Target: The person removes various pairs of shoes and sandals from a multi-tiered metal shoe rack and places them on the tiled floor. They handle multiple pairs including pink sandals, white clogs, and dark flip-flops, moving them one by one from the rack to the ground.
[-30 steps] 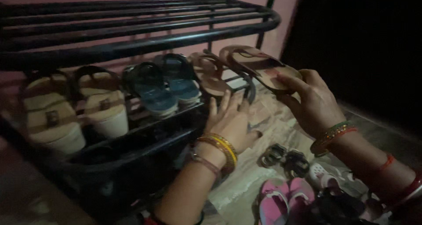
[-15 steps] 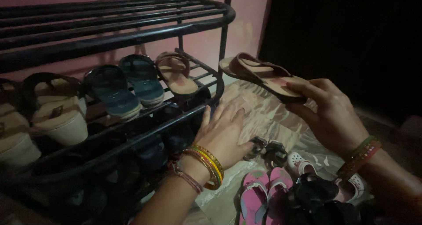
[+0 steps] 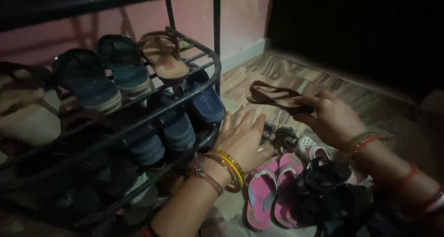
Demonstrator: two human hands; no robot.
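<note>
My right hand [image 3: 332, 119] grips a brown sandal [image 3: 275, 96] by its heel end, holding it low over the tiled floor to the right of the rack. My left hand [image 3: 243, 137], with bangles at the wrist, hovers flat with fingers spread beside the front corner of the black metal shoe rack [image 3: 213, 86] and holds nothing. The matching brown sandal [image 3: 163, 56] lies at the right end of the rack's middle shelf, next to a pair of dark blue sandals [image 3: 104, 75].
On the floor lie pink flip-flops [image 3: 273, 190], small dark sandals [image 3: 279, 136], a white clog [image 3: 311, 148] and black sandals [image 3: 335, 190]. Blue slippers [image 3: 203, 102] sit on the lower shelf, beige wedge shoes [image 3: 27, 121] at the left. A pink wall stands behind; the right is dark.
The view has tilted down. My right hand has lowered the brown sandal away from the rack's shelf toward the floor. My left hand has stayed spread near the rack's corner.
</note>
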